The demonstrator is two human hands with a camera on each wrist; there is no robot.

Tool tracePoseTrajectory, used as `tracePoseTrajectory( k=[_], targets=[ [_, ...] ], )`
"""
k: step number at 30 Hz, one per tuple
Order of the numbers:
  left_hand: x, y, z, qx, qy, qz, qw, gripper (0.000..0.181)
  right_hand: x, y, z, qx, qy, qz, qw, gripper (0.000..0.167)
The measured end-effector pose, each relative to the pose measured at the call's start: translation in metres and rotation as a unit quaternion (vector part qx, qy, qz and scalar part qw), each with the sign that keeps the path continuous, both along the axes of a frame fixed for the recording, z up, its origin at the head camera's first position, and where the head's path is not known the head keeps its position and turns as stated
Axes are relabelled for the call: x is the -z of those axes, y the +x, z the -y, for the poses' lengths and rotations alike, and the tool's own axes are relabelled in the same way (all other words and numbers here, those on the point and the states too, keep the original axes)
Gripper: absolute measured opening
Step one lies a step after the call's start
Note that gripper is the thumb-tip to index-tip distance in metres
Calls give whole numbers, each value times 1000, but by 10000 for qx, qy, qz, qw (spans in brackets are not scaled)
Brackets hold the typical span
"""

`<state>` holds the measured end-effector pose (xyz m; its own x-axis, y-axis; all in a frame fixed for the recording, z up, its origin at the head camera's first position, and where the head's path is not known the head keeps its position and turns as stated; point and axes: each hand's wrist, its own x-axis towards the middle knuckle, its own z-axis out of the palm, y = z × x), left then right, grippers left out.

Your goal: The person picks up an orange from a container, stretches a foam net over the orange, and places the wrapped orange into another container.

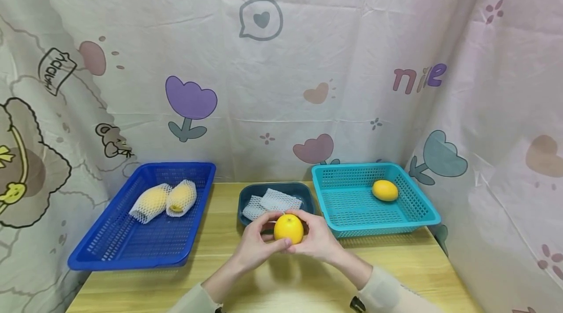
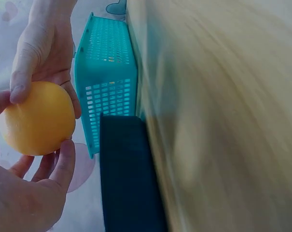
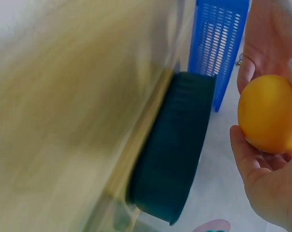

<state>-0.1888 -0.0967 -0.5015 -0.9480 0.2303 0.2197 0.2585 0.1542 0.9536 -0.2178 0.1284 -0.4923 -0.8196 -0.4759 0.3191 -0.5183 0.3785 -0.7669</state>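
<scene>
A smooth, rounded yellow-orange fruit with a small dark spot on top is held up between both hands, above the tabletop. My left hand grips its left side with thumb and fingers. From the other side my right hand holds it, fingers bent about it. In the left wrist view the fruit sits between the fingertips of both hands; the right wrist view shows the fruit slightly elongated. Just behind the hands is a dark green tray with white foam net sleeves in it.
On the left a blue basket holds two yellow fruits in foam nets. A turquoise basket on the right contains one bare yellow fruit. All stand on a wooden table, with a printed curtain behind and at both sides.
</scene>
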Motion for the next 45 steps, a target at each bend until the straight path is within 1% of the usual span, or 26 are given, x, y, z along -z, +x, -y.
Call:
tracePoseTrajectory(
  k=[4,10,14,17,20,23,27,29,30,33,36,38,42,45],
  targets=[
    [7,3,5,53,-24,-6,10000,65,7,1,4,-122,73,99,9998,82],
    [16,6,10,108,-77,82,9999,61,20,4,8,-134,175,258,9994,76],
    [19,9,12,49,-85,210,9997,60,28,6,10,-171,96,444,9988,79],
    [20,10,13,-31,-138,203,9997,60,33,7,11,-161,19,585,9982,81],
    [22,10,13,-77,-307,143,9994,59,36,6,13,-111,62,641,9979,81],
    [24,10,14,-79,-575,68,9983,59,39,5,13,-103,225,557,9981,77],
    [28,10,14,-27,-865,-29,9962,57,44,3,12,-212,462,501,9975,76],
    [30,9,14,17,-956,-58,9954,56,47,3,11,-256,608,475,9967,78],
    [31,9,14,53,-992,-122,9950,56,48,3,11,-278,672,454,9963,79],
    [33,9,15,118,-1057,-170,9942,56,52,3,11,-282,848,248,9957,81],
    [34,8,15,156,-1078,-121,9940,58,55,3,10,-317,877,108,9956,81],
    [34,9,16,177,-1102,18,9937,59,56,3,10,-342,950,41,9949,81],
    [37,11,16,233,-1156,183,9929,62,60,3,8,-348,1088,47,9934,80],
    [40,11,15,244,-1126,182,9932,63,62,3,8,-326,1103,81,9933,79]
  ],
)
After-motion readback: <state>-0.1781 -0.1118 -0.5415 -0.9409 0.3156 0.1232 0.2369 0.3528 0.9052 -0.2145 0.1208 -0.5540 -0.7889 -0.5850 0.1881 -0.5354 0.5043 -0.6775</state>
